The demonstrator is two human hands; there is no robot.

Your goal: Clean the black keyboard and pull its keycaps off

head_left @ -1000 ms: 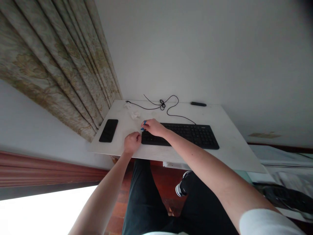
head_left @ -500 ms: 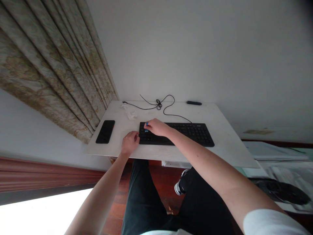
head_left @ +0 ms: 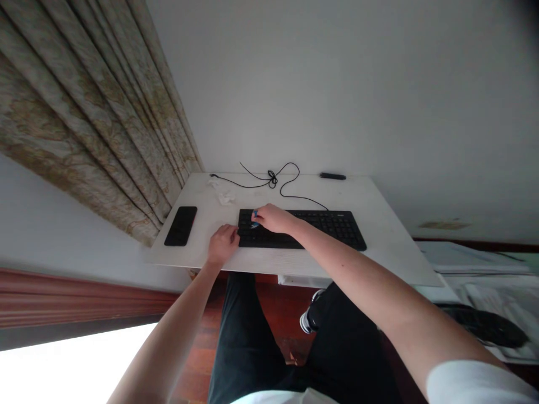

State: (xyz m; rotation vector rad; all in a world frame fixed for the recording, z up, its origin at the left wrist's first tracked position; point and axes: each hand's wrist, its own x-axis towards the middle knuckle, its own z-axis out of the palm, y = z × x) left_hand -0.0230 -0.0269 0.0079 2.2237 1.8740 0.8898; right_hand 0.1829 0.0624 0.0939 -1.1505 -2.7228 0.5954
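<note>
A black keyboard [head_left: 324, 224] lies flat on the white desk. My right hand [head_left: 272, 217] is closed on a small blue brush [head_left: 255, 220], its pale end down on the keys at the keyboard's left part. The fingers hide most of its handle. At the keyboard's left edge, my left hand [head_left: 223, 243] rests on the desk with its fingers curled against that edge, holding it.
A black phone [head_left: 181, 226] lies at the desk's left side. Crumpled white tissue [head_left: 226, 198] sits behind my left hand. The keyboard's looped cable [head_left: 272, 178] and a dark pen-like object [head_left: 332, 176] lie along the back, by the wall. A curtain [head_left: 105, 101] hangs at left.
My right hand has shifted slightly right over the keys with the brush, whose angle has changed. My left hand stays at the keyboard's edge.
</note>
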